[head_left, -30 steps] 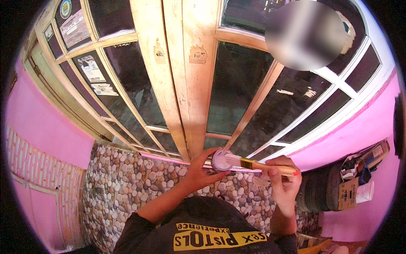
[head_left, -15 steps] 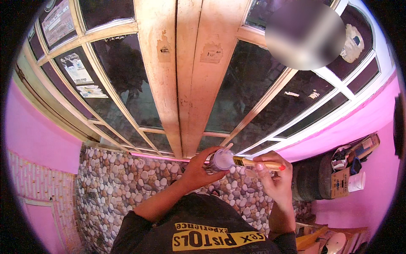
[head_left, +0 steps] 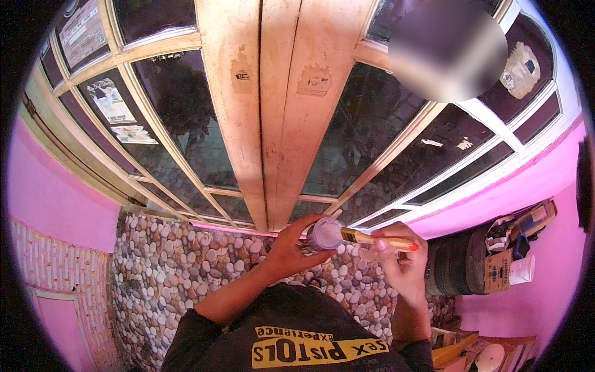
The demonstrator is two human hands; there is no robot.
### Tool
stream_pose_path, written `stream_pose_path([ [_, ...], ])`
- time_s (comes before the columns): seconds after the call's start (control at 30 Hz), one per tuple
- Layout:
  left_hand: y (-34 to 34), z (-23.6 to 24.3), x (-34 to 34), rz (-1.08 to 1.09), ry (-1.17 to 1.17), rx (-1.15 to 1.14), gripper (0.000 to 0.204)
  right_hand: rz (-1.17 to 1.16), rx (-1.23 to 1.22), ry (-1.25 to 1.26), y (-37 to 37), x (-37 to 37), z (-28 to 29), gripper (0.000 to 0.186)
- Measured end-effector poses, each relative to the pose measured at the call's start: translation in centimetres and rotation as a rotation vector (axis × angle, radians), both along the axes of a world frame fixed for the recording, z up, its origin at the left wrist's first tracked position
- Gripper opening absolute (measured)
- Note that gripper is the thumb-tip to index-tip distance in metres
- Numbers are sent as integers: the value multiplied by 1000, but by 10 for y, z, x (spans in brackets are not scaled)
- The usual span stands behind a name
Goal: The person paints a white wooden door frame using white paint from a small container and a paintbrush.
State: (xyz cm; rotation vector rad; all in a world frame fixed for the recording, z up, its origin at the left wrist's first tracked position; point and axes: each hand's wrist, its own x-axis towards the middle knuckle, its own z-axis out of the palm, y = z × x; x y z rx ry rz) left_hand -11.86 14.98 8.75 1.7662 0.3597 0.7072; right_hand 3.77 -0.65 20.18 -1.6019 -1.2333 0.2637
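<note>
My left hand point(head_left: 291, 248) is wrapped round a clear plastic cup point(head_left: 313, 238) that holds pale, whitish paint point(head_left: 328, 232). A thin light stick point(head_left: 336, 214) pokes out over the cup's far rim. In my right hand point(head_left: 400, 257) is a flat paintbrush with a wooden handle point(head_left: 370, 239) and a red end. Its metal band lies close to the cup's right rim, and its bristles reach over or into the cup; how deep they sit is hidden. Both hands are in front of my body, near the foot of the double door.
The tall wooden double door point(head_left: 273, 124) with dark glass panes rises ahead, worn paint and sticker remnants on it. Below lies a pebble-patterned floor point(head_left: 180, 273). At the right stand stacked tyres point(head_left: 458, 263), a cardboard box point(head_left: 497, 270) and a white bucket point(head_left: 522, 270), beside a pink wall point(head_left: 496, 310).
The view has shifted very slightly. My hands, the cup and the paintbrush keep almost the same places, the brush still at the cup's right rim.
</note>
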Motion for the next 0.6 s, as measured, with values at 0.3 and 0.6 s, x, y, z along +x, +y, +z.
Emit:
stream_pose_path([
  [0.3,-2,0,6,24,32,-15,82,-123,78,315,-7,4,-9,23],
  [0.6,-6,-2,15,59,-23,90,76,-258,208,773,-12,16,-34,20],
])
